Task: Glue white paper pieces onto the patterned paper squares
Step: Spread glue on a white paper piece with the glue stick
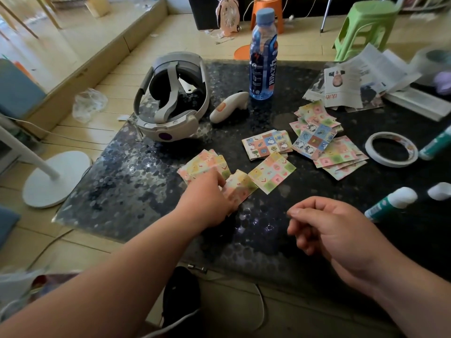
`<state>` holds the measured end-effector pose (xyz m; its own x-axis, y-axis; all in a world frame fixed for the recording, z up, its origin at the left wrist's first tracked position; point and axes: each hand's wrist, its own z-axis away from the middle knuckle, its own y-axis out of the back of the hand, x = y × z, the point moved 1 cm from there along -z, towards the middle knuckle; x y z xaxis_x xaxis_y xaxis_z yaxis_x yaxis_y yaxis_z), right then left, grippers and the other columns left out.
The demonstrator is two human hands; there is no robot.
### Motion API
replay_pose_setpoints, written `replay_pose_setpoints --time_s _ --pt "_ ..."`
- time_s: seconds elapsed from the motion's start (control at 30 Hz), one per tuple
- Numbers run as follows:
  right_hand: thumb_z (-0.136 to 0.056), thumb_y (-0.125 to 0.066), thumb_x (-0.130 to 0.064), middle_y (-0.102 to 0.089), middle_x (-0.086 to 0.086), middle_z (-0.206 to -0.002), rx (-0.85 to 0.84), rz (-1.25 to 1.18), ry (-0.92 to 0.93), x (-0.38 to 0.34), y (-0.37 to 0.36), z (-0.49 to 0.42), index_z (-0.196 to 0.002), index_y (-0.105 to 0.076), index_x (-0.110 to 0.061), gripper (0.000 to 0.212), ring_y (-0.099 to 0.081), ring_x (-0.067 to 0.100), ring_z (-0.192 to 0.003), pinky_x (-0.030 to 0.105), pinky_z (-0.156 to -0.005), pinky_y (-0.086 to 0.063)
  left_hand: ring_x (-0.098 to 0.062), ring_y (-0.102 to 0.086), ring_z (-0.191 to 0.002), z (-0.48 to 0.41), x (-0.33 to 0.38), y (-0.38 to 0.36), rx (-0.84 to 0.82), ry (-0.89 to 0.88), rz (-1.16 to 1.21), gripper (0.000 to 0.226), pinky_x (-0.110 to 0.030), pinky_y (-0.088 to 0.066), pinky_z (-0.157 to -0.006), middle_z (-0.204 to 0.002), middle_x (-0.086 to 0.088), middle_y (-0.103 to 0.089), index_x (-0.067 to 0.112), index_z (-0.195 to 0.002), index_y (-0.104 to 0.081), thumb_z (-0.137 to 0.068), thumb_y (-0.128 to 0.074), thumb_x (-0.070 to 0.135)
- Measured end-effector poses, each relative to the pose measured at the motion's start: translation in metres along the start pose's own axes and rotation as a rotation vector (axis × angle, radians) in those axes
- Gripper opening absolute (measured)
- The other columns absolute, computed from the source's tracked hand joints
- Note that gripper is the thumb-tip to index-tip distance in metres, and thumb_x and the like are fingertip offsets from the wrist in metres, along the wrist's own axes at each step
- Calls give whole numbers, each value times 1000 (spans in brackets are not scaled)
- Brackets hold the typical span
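Observation:
Patterned paper squares lie on the dark table [127, 191]. My left hand [207, 201] grips a folded patterned piece [238, 187] beside a small stack of pastel squares [202, 163]. A single pastel square [272, 174] lies just right of it. Farther back sit a blue-toned stack [267, 143] and a spread pile of squares [324, 140]. My right hand [334, 230] hovers above the near table with fingers loosely curled and nothing in it. A glue stick with a white cap [390, 203] lies to its right. No loose white paper pieces are visible.
A VR headset [170, 98] and its controller [228, 107] sit at the back left. A blue water bottle [263, 57] stands behind the squares. A tape roll [391, 148], a second glue stick [436, 145] and magazine pages [346, 86] occupy the right side.

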<state>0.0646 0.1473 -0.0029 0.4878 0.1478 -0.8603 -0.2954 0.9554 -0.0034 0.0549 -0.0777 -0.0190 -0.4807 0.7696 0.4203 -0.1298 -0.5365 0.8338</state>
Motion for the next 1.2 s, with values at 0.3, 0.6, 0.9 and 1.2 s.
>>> replay_pose_setpoints --time_s 0.3,0.6,0.9,1.2 --pt "-95 -65 -10 -69 12 -71 56 -39 -78 8 18 2 -96 -69 -7 5 -56 17 -52 28 -48 -41 -5 -53 -78 54 28 -24 36 -350 62 17 -26 -43 -68 -83 14 -57 31 -78 -60 -92 -70 34" --pt "-94 -68 -12 -49 8 -56 14 -18 -68 16 45 23 -82 -69 -6 14 -37 12 -42 22 -38 -28 -23 -73 -78 79 50 -40 -381 -122 747 17 -47 -61 -82 -84 -7 -78 13 -84 -78 -91 -74 28" --pt "-84 -81 -35 -65 -3 -53 58 657 140 2 62 33 -73 -75 -19 21 -52 2 -43 15 -43 -38 -23 -74 -78 69 51 -45 -421 -147 768 12 -32 -55 -64 -88 -9 -78 14 -83 -78 -85 -78 26" --pt "-80 -76 -6 -50 -7 -54 232 833 629 14 69 34 -75 -65 -25 23 -51 16 -55 22 -50 -41 -2 -68 -75 38 31 -3 -90 -250 173 21 -24 -53 -72 -79 12 -73 30 -91 -76 -82 -77 49"
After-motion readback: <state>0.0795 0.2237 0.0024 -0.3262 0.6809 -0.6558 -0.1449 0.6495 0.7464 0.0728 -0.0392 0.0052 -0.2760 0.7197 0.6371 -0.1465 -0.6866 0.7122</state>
